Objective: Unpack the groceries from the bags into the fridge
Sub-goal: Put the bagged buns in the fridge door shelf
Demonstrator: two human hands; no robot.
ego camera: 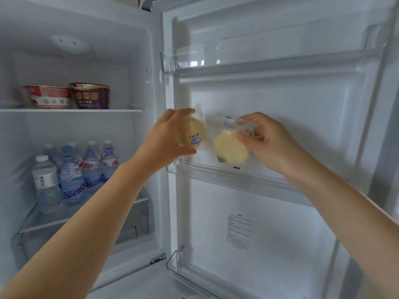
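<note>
The fridge stands open, its door (269, 100) swung to the right. My left hand (166, 137) grips a pale round bun in a clear wrapper with a blue sticker (193, 132), held at the left end of the middle door shelf (228, 171). My right hand (267, 139) pinches the wrapper top of a second wrapped yellow bun (230, 149), which sits low over that same shelf. No grocery bags are in view.
Two instant noodle bowls (69, 97) stand on the upper fridge shelf. Several water bottles (73, 169) crowd the glass shelf below. A clear upper door shelf (216, 61) and a lower door bin (179, 264) hold nothing visible.
</note>
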